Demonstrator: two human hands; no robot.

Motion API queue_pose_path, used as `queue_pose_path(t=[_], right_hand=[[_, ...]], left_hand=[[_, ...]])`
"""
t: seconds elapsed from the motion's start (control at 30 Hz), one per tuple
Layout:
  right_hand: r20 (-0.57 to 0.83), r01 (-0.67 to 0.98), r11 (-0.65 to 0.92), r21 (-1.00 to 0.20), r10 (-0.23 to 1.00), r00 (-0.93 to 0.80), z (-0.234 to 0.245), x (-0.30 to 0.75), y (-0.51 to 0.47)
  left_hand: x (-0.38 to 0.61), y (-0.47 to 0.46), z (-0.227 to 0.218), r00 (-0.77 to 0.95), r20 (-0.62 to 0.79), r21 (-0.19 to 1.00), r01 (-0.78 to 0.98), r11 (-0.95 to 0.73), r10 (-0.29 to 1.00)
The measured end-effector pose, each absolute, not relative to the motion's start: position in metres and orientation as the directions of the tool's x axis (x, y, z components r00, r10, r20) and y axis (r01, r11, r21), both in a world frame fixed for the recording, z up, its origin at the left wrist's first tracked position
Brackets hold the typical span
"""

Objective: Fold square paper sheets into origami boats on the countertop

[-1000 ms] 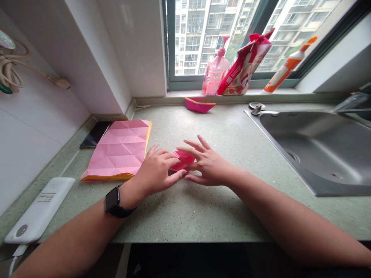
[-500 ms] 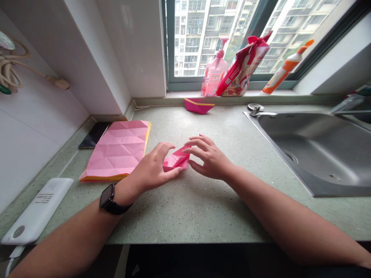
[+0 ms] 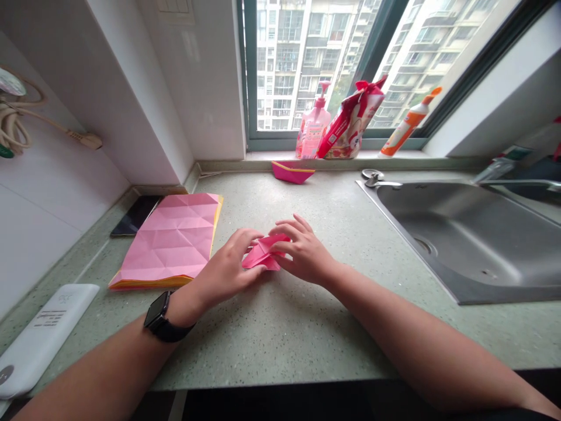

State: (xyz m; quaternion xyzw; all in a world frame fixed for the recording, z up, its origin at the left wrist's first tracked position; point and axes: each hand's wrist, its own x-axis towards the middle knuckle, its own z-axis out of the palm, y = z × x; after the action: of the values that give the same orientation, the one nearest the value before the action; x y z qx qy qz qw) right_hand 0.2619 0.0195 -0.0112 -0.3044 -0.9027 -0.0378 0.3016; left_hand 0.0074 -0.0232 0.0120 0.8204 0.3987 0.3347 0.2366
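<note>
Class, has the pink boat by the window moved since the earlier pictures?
No. Judged against the sill and the sink, the boat keeps its place; the camera's view has shifted.

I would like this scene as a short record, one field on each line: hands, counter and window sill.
Left hand: fingers at the left end of the folded pink paper; black watch on wrist
Right hand: fingers at the paper's right end
Counter, far side: pink boat with yellow edge
Counter, left: paper stack, white power bank
Counter, right: metal sink
Window sill: pump bottle, bag, orange-and-white bottle
</note>
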Motion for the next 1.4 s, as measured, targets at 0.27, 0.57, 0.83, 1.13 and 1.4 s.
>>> queue_pose_path(t=[0.27, 0.57, 0.83, 1.13, 1.4], right_hand=[[0.76, 0.588, 0.802, -0.1, 0.443, -0.475, -0.001, 0.267, 0.017], [0.756, 0.643, 0.75, -0.156, 0.509, -0.411, -0.007, 0.268, 0.021], [0.678, 0.645, 0.731, -0.221, 0.591, -0.438, -0.005, 0.276, 0.028], [0.52, 0.905, 0.264, -0.333, 0.852, -0.058, 0.025, 0.35, 0.074], [0.27, 0.921, -0.319, -0.223, 0.888, 0.373, 0.042, 0.405, 0.087]], left_hand=[[0.002, -0.015, 0.005, 0.251, 0.366, 0.81, 0.389, -0.439, 0.896], [0.007, -0.017, 0.014, 0.411, 0.407, 0.734, 0.383, -0.56, 0.816], [0.001, -0.012, 0.002, 0.388, 0.432, 0.725, 0.388, -0.569, 0.814], [-0.003, -0.011, 0.001, 0.42, 0.432, 0.619, 0.506, -0.601, 0.798], [-0.004, -0.009, 0.0, 0.483, 0.387, 0.54, 0.572, -0.618, 0.785]])
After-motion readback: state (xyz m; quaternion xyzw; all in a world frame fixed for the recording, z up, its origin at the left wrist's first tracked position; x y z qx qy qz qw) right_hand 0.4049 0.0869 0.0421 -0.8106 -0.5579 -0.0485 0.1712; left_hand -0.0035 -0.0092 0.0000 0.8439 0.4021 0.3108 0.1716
